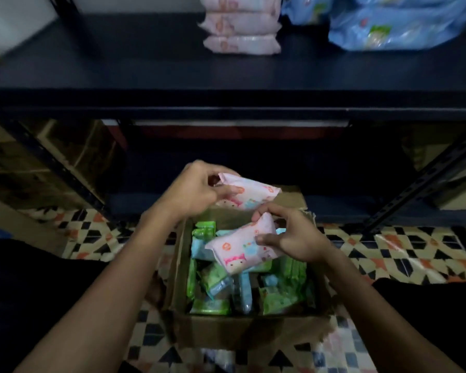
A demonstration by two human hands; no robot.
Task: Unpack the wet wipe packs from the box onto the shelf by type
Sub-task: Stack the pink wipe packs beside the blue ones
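Head view only: left hand [197,191] pinches one pink pack [249,193] by its end above the far edge of the box [242,327], and right hand [291,239] grips a second pink pack [244,250] over the green and blue packs [210,305] inside. Each grip is only by fingertips, so I think a pack may slip on the way up to the pink stack [241,29] on the shelf [119,65], or knock it.

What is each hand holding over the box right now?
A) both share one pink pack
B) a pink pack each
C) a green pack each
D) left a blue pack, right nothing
B: the left hand grips one pink pack, and the right hand pinches another pink pack above the box.
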